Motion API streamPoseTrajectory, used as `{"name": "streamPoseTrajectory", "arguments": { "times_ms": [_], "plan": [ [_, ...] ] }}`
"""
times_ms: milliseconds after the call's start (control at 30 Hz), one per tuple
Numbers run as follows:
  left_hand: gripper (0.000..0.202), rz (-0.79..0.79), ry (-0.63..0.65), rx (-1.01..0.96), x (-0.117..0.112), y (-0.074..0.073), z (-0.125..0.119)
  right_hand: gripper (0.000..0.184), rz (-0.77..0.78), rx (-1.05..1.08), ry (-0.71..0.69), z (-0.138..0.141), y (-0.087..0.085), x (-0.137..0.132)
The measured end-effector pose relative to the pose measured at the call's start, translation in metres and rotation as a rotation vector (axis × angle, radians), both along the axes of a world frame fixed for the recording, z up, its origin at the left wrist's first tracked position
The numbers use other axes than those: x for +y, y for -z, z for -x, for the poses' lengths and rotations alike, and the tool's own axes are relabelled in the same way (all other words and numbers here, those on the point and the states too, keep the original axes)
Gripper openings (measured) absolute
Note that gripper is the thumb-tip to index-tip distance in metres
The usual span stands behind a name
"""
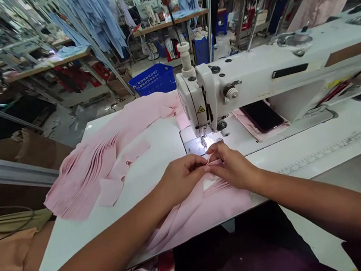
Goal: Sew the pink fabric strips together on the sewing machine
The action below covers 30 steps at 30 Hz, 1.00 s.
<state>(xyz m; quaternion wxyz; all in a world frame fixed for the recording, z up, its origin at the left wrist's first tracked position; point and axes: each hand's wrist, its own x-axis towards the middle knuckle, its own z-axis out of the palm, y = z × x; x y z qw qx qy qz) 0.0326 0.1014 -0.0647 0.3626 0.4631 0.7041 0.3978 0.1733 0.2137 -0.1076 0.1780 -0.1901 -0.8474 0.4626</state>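
Observation:
My left hand (182, 178) and my right hand (231, 164) meet just in front of the sewing machine's needle (204, 142). Both pinch the folded edge of a pink fabric piece (201, 207) that drapes over the table's near edge toward my lap. The fingertips of both hands press together on a small fold under the needle light. The white sewing machine (259, 78) stands right behind my hands.
A fanned stack of pink cut pieces (84, 177) lies on the white table (156, 155) at the left. A dark phone (261, 115) rests on pink fabric under the machine arm. A blue basket (154, 78) and other workstations stand beyond.

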Motion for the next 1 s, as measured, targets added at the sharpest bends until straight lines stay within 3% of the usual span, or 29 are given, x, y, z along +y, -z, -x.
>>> {"name": "streamPoseTrajectory", "arguments": {
  "times_ms": [133, 233, 333, 500, 633, 900, 1000],
  "plan": [
    [0.025, 0.022, -0.079, -0.022, -0.005, -0.011, 0.006, 0.009, -0.338, 0.148, -0.144, -0.013, -0.007, -0.002],
    [0.027, -0.021, -0.199, -0.058, -0.01, -0.015, 0.012, 0.03, -0.65, 0.267, -0.451, -0.035, -0.019, -0.006],
    [0.027, -0.045, -0.333, -0.118, -0.013, -0.01, 0.015, 0.038, -0.778, 0.204, -0.607, -0.063, -0.025, -0.009],
    [0.02, 0.042, -0.434, -0.199, -0.012, 0.005, 0.016, 0.042, -0.799, 0.16, -0.589, -0.094, -0.012, -0.006],
    [0.015, 0.032, -0.436, -0.182, -0.013, 0.01, 0.017, 0.039, -0.768, 0.189, -0.542, -0.094, -0.005, -0.004],
    [0.016, 0.015, -0.386, -0.172, -0.012, 0.013, 0.016, 0.031, -0.488, 0.039, -0.554, -0.081, -0.024, 0.001],
    [0.018, 0.024, -0.357, -0.152, -0.01, 0.014, 0.017, 0.03, -0.449, 0.028, -0.528, -0.081, -0.026, 0.005]
  ]
}}
